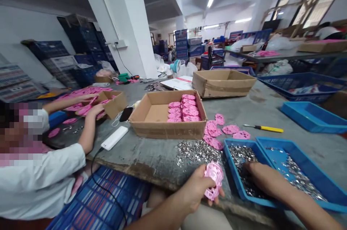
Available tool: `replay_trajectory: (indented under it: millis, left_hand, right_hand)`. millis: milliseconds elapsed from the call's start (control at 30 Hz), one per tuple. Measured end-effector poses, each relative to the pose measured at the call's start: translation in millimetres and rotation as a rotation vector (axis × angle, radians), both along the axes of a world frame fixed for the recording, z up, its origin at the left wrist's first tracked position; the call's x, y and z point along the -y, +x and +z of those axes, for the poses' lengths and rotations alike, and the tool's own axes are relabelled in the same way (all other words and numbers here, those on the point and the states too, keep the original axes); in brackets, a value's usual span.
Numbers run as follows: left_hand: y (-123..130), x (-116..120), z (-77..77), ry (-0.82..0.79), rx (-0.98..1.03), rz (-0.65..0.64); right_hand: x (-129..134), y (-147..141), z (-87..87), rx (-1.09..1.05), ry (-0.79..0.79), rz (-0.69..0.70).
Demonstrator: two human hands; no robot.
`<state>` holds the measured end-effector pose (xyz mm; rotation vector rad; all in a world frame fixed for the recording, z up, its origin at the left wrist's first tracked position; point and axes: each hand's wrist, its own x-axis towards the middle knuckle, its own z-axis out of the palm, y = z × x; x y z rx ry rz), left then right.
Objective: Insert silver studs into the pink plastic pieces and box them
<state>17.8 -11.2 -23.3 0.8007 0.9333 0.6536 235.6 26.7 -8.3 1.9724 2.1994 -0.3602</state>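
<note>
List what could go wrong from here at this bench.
The loose heap of small shiny metal pieces lies near the bench's front edge, so a sleeve or forearm might sweep some off. The right hand is down among metal bits in the narrower blue plastic tray; a sharp one could prick it. The black cable hanging over the edge might get snagged, dragging the white rectangular device.

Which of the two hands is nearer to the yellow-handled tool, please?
The right. The right hand is in a blue tray, on the near side of the yellow-handled tool; the left hand, holding a pink piece, is farther off to the left.
</note>
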Motion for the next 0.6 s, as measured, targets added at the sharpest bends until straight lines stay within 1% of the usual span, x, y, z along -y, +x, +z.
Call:
replay_trajectory:
  millis: [133, 233, 400, 500, 600]
  left_hand:
    - [-2, 1, -3.4, 0.031, -0.002, -0.023]
    - [-4, 2, -5.8, 0.043, 0.001, -0.034]
    - [-6, 4, -6.8, 0.038, 0.000, -0.010]
    - [-7, 3, -7.3, 0.043, 0.006, -0.010]
    - [-7, 1, -8.5, 0.050, 0.018, -0.010]
  right_hand:
    - [-1, -5, 5.9, 0.036, -0.032, -0.006]
    - [-5, -1, 4.0, 0.031, -0.023, -0.028]
    - [-6, 9, -1.4, -0.093, 0.076, -0.043]
    - [-7, 13, 1.2, -0.185, 0.141, -0.082]
    - [-7, 15, 6.3, -0.233, 0.152, -0.087]
